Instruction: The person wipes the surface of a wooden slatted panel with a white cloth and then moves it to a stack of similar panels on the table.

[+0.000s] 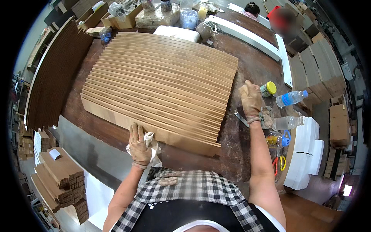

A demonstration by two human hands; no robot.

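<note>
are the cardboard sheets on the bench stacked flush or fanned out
Fanned out. The cardboard sheets overlap like shingles, each showing a strip of edge. The left hand presses a white cloth at the nearest sheet.

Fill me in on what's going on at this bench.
A person in work gloves stands at a brown workbench covered by a fanned, overlapping row of cardboard sheets. The left hand presses a white rag against the sheets' near edge. The right hand rests on the bench beside the row's right end, close to a yellow-capped jar and plastic bottles.
</note>
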